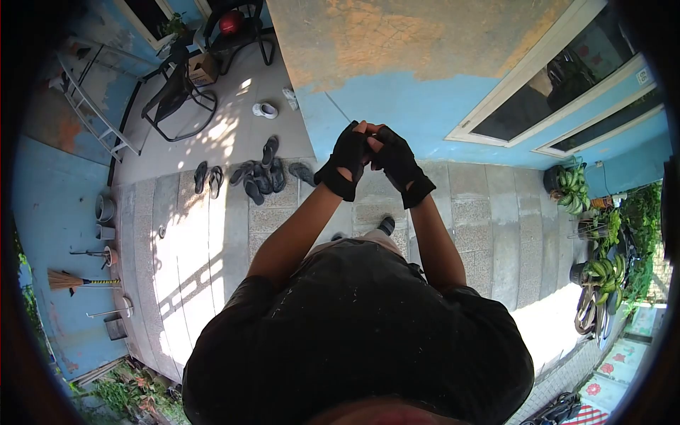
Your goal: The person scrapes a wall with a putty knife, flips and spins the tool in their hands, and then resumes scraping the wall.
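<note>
A thin, pale, blade-like tool (pixel 337 105) sticks out up and to the left from my left hand (pixel 347 161), which is closed around its near end. My right hand (pixel 394 160) is pressed up against the left one, fingers curled; whatever lies inside them is hidden. Black fingerless gloves cover both hands. Just beyond them rises a blue wall (pixel 404 117), its upper part bare and brownish where the paint is gone. From this view I cannot tell whether the tool's tip touches the wall.
Several dark sandals (pixel 261 177) and a white shoe (pixel 265 110) lie on the floor to the left. Farther left stand a black chair (pixel 170 106), a metal ladder (pixel 88 103) and a broom (pixel 67 280). Windows (pixel 552 85) and potted plants (pixel 570 188) are on the right.
</note>
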`<move>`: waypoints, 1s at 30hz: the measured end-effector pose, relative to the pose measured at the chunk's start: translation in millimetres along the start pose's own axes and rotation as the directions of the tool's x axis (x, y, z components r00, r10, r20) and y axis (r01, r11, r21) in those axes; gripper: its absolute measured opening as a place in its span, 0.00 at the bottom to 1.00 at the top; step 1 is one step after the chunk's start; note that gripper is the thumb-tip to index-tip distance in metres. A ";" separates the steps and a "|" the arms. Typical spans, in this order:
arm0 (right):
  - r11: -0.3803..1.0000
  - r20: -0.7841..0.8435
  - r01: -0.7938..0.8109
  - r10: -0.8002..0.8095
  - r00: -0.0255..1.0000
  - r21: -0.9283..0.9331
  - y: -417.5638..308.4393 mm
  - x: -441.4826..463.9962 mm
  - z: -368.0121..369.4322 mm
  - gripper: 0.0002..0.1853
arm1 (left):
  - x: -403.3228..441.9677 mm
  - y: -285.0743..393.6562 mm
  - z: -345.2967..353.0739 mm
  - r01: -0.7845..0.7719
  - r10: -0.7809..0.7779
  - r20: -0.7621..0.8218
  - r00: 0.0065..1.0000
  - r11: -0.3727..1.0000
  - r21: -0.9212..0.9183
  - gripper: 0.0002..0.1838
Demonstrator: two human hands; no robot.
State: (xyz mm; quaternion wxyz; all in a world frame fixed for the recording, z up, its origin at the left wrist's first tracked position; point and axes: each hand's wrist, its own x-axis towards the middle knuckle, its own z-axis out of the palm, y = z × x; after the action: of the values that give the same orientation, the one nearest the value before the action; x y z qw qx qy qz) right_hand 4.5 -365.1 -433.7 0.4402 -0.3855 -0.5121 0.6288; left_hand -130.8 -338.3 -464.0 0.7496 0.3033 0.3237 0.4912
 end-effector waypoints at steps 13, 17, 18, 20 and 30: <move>0.681 0.033 0.011 -0.051 0.998 0.732 -13.5 -23.7 -19.1 0.53 | -19.6 -4.1 18.5 -0.121 0.227 -0.130 0.965 0.829 0.546 0.12; 0.582 0.051 -0.008 -0.057 0.997 0.813 -8.4 -22.9 -13.8 0.53 | -19.8 -4.8 15.0 -0.288 0.332 0.103 0.938 0.577 0.764 0.11; 0.582 0.050 -0.008 -0.056 0.997 0.813 -7.2 -22.8 -14.5 0.53 | -21.1 -1.6 16.7 -0.270 0.289 0.129 0.949 0.527 0.806 0.11; 0.544 0.069 -0.025 -0.062 0.996 0.839 -4.8 -22.4 -16.6 0.53 | -20.3 -4.0 13.3 -0.260 0.267 0.130 0.955 0.544 0.798 0.10; 0.552 0.097 -0.051 -0.055 0.994 0.832 -8.2 -22.4 1.9 0.51 | -15.5 -2.5 -4.3 -0.323 0.353 0.063 0.934 0.751 0.575 0.06</move>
State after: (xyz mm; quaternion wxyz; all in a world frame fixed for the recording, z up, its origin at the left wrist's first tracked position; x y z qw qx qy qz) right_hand 11.1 -386.1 -424.6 0.5416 -0.0948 -0.1779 0.8161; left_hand -137.6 -353.0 -465.6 0.5127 0.5569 0.4154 0.5045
